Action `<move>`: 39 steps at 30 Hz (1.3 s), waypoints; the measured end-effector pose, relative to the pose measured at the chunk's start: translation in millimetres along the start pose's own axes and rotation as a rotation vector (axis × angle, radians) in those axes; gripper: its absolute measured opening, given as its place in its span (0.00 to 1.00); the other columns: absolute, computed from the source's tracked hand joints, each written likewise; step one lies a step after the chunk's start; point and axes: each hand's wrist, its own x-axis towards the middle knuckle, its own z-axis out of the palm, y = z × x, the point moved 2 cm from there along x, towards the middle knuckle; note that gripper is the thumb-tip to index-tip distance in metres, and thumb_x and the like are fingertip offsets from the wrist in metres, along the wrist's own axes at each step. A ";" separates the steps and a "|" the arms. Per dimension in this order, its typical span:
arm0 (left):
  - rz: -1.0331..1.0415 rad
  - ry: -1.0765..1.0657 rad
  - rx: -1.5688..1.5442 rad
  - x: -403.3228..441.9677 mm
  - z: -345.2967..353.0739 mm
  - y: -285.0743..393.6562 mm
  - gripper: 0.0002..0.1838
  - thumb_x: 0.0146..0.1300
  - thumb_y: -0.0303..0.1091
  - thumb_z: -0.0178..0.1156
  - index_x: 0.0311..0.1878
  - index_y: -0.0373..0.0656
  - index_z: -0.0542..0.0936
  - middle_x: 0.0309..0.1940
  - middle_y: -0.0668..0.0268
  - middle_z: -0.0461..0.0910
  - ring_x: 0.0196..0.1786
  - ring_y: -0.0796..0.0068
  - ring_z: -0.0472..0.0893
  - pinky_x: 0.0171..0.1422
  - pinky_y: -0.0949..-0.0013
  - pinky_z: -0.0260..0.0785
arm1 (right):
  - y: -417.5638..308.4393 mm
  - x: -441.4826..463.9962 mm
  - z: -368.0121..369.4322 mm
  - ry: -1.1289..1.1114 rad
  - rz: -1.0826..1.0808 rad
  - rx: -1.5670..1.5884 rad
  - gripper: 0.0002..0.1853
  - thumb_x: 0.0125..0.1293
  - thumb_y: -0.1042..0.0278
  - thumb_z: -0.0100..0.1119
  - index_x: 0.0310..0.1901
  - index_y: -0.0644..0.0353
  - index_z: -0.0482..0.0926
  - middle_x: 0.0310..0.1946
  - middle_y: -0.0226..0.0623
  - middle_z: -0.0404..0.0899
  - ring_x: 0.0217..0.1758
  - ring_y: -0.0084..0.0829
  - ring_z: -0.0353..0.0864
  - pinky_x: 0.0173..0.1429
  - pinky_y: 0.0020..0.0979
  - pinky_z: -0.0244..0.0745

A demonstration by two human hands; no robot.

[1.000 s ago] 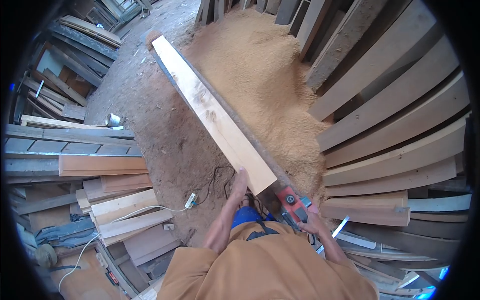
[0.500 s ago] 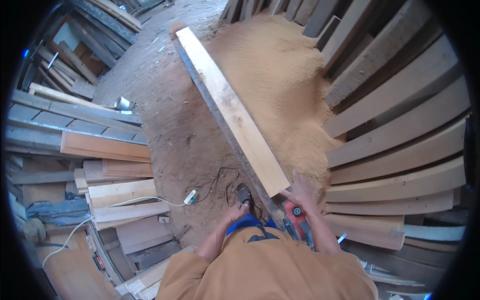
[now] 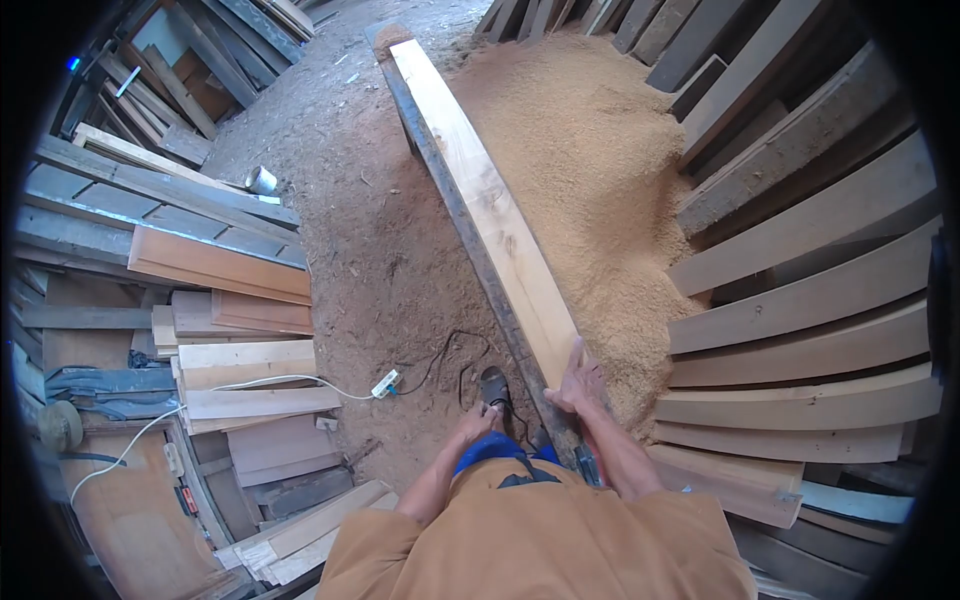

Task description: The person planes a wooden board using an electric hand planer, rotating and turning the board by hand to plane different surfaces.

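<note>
A long pale wooden board (image 3: pixel 510 250) lies lengthwise on a narrow dark bench beam (image 3: pixel 465 225). My right hand (image 3: pixel 580 385) holds the near right corner of the board, thumb across the end and fingers along the side. Under my right forearm, a dark part of a power tool (image 3: pixel 588 464) shows; the rest of it is hidden. Near my blue trousers (image 3: pixel 485 450), my left hand (image 3: pixel 484 420) hangs low with its fingers curled. Whatever may be in them is too small to make out. Just beyond that hand is my shoe (image 3: pixel 494 386).
Sawdust (image 3: pixel 590 150) is heaped right of the bench. Planks (image 3: pixel 790 340) lean along the right side. Stacked boards (image 3: pixel 250 365) fill the left. A white power strip (image 3: pixel 385 384) with a dark cord (image 3: pixel 440 350) lies on the dirt floor. A small can (image 3: pixel 261 180) sits farther off.
My right hand has moved onto the board's near corner from beside it. The red power tool seen earlier is now mostly hidden behind my arm. The whole view has shifted slightly.
</note>
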 end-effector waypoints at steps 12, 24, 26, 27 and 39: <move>-0.018 -0.004 -0.009 -8.6 7.2 11.4 0.28 0.73 0.59 0.54 0.53 0.38 0.80 0.46 0.47 0.86 0.51 0.52 0.86 0.59 0.52 0.74 | -0.6 -2.6 4.0 0.059 -0.011 0.001 0.77 0.49 0.42 0.80 0.83 0.65 0.27 0.68 0.76 0.61 0.72 0.66 0.65 0.77 0.52 0.63; -0.034 0.067 -0.069 18.0 35.7 -51.9 0.27 0.74 0.56 0.55 0.54 0.38 0.82 0.49 0.47 0.86 0.55 0.49 0.85 0.61 0.52 0.74 | 9.0 -4.5 -30.9 0.280 -0.021 -0.065 0.67 0.57 0.39 0.75 0.85 0.56 0.38 0.76 0.70 0.57 0.75 0.71 0.63 0.78 0.60 0.58; -0.052 0.024 -0.128 11.2 31.6 -46.9 0.26 0.74 0.55 0.55 0.53 0.38 0.81 0.48 0.47 0.86 0.53 0.50 0.85 0.60 0.52 0.74 | 5.5 -1.0 -39.7 0.230 -0.057 -0.021 0.66 0.57 0.38 0.74 0.85 0.55 0.38 0.78 0.69 0.53 0.77 0.70 0.59 0.80 0.59 0.56; -0.041 0.037 -0.130 7.8 28.9 -44.1 0.26 0.74 0.55 0.55 0.53 0.38 0.81 0.48 0.47 0.86 0.52 0.51 0.85 0.59 0.52 0.74 | 3.7 -0.1 -42.2 0.178 -0.059 -0.010 0.66 0.57 0.38 0.74 0.85 0.55 0.38 0.79 0.68 0.51 0.79 0.69 0.57 0.81 0.58 0.56; -0.098 0.073 -0.153 1.5 21.1 -64.1 0.27 0.75 0.57 0.53 0.54 0.39 0.79 0.51 0.45 0.85 0.55 0.47 0.84 0.61 0.51 0.72 | -28.0 -3.9 12.9 0.122 0.054 -0.191 0.73 0.55 0.42 0.77 0.83 0.60 0.26 0.73 0.73 0.55 0.74 0.68 0.63 0.77 0.55 0.61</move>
